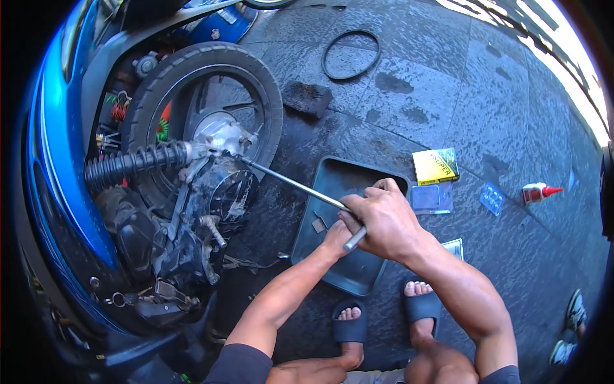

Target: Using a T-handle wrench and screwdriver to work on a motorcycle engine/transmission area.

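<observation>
A long metal bar [295,184] slants from the rear hub of a blue motorcycle down toward me. Its far end meets the greasy casting beside the metal hub [220,132]; how it fits there is too small to tell. My right hand [389,216] is closed around the near part of the bar, the butt sticking out below. My left hand [340,238] is closed on the same part, partly hidden beneath the right one. Close to the bar's far end are the wheel's tyre [274,109] and a coil-spring shock absorber [137,165].
Below my hands lies a dark tray [306,235] with a small tool in it. To its right are a yellow box [436,166], blue plastic packs [491,198] and a red-capped white bottle [536,192]. A black belt loop [327,56] and a dark block [307,99] lie farther off.
</observation>
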`<state>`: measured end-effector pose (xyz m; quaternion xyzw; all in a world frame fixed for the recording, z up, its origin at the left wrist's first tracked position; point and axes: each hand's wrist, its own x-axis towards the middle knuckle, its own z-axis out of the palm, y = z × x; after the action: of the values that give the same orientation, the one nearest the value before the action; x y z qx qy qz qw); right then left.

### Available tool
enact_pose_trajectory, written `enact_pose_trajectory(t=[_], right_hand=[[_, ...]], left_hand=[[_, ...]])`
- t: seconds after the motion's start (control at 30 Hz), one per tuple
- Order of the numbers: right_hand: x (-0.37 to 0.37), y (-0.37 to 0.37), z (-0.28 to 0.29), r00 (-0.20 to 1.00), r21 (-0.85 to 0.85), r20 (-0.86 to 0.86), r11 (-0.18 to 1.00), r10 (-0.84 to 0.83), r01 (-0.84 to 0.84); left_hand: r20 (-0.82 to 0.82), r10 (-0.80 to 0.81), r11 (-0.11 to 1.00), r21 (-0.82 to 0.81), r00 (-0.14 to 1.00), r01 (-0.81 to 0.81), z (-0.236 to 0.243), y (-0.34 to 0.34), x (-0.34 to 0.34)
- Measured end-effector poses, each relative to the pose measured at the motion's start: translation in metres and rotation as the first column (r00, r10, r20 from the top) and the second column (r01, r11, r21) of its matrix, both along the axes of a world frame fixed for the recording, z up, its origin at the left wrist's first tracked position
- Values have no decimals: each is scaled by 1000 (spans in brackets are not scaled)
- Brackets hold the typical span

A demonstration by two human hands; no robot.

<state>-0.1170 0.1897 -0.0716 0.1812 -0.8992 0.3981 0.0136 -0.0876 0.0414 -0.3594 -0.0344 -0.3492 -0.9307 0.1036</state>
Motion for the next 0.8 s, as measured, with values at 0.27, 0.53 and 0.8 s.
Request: enact_pose_trajectory(t=[0.27, 0.53, 0.8], right_hand=[[26, 45, -48, 914, -321, 406, 939, 17, 125], [65, 46, -97, 851, -447, 520, 873, 77, 194], [50, 53, -104, 866, -412, 486, 904, 115, 111]], left_hand=[[629, 157, 568, -688, 761, 451, 90, -37, -60], [718, -45, 985, 146, 694, -87, 147, -105, -94], [728, -46, 998, 58, 684, 6, 167, -104, -92]])
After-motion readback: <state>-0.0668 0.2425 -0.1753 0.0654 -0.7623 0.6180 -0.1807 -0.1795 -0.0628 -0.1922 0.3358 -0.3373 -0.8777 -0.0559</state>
